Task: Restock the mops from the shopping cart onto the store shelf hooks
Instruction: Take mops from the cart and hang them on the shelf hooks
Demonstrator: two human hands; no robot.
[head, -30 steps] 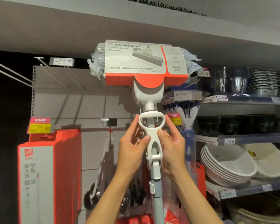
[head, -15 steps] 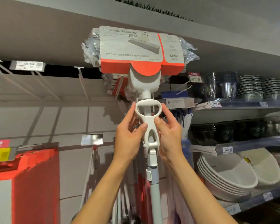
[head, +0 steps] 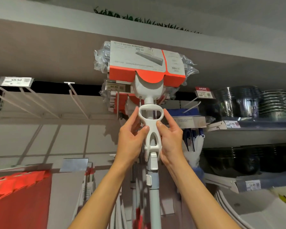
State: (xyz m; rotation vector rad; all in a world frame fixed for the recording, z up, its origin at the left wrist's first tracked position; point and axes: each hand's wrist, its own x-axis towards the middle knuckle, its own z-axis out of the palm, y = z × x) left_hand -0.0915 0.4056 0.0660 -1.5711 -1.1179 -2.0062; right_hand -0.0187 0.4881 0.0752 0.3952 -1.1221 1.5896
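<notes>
Held upright, head uppermost, in front of the store shelf: a mop (head: 151,187) with its red-and-grey card sleeve (head: 145,63) up under the grey fascia, just before more packaged mops (head: 120,103) hanging on a hook. Gripped at the white loop handle (head: 151,119) from both sides, left hand (head: 130,138) and right hand (head: 170,139), fingers (head: 133,115) curled round it with thumbs pressed on the front. Bare wire hooks (head: 76,100) to the left, stacked bowls (head: 238,103) on the shelves to the right.

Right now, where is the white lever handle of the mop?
In the head view, the white lever handle is at centre, pinched between the left hand and right hand, just below the packaged mop head.
</notes>
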